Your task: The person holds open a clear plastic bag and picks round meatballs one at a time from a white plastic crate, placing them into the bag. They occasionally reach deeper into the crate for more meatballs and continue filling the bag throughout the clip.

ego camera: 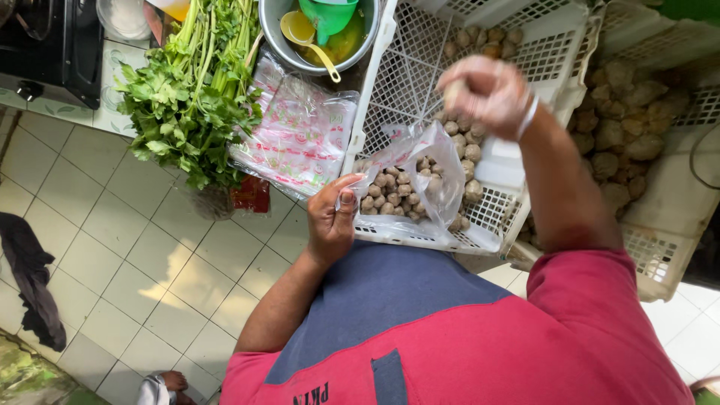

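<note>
now left hand (330,221) grip pinching bag of meatballs (409,184), right hand (486,94) grip clutching meatballs above

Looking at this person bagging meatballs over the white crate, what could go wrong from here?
1. The left hand pinches only one edge of the clear plastic bag; its mouth may sag shut, so a ball dropped by the right hand could miss.
2. The bag already holds many meatballs; the thin film might slip from that pinch.
3. The white crate sits tilted near the counter edge, so stray balls may roll to the tiled floor.
</note>
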Demonstrator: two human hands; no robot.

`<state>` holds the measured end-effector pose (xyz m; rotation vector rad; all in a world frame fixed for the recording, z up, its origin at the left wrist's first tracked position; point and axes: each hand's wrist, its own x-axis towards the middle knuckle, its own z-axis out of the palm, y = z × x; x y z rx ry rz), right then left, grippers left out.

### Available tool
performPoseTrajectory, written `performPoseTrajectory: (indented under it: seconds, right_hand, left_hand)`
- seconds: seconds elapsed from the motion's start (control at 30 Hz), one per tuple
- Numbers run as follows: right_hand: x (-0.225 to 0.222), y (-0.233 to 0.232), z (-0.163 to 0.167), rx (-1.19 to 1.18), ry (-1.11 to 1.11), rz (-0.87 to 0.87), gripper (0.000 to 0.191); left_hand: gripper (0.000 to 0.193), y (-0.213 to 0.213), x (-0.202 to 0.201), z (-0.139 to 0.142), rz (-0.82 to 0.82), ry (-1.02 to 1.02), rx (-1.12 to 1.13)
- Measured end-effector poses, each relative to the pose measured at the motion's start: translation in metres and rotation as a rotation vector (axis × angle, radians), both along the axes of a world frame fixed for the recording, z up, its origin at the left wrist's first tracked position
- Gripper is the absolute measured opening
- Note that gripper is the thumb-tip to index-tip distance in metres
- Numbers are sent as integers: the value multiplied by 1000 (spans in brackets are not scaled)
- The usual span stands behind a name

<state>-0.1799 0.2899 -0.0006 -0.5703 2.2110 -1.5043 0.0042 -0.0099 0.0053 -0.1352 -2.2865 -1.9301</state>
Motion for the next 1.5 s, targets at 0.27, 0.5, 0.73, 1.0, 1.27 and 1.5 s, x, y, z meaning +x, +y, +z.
performPoseTrajectory:
  seconds: [0.27,0.5,0.73,1.0,1.27,1.5]
  right_hand:
    - [52,-49,11,-58,268,307,17]
    - [-78,-13,-108,364,487,-334,25]
    - [-67,-27,-144,656,577,-287,23]
    - [-25,28,-105,417,203,-294,18]
    - [89,60,-61,-296,-296,-623,15]
    - [153,-25,15,98,76,-73,31]
  left_hand:
    - [31,1,0,-2,4,-53,60]
    - [30,1,0,-1,2,14,-21]
    - [29,-1,-1,0,6,55,-67]
    - [28,-3,-6,0,-64,87,-36]
    - [26,-5,-8,-2,-97,110,-10]
    - [30,-4,-8,-2,-126,-4,11]
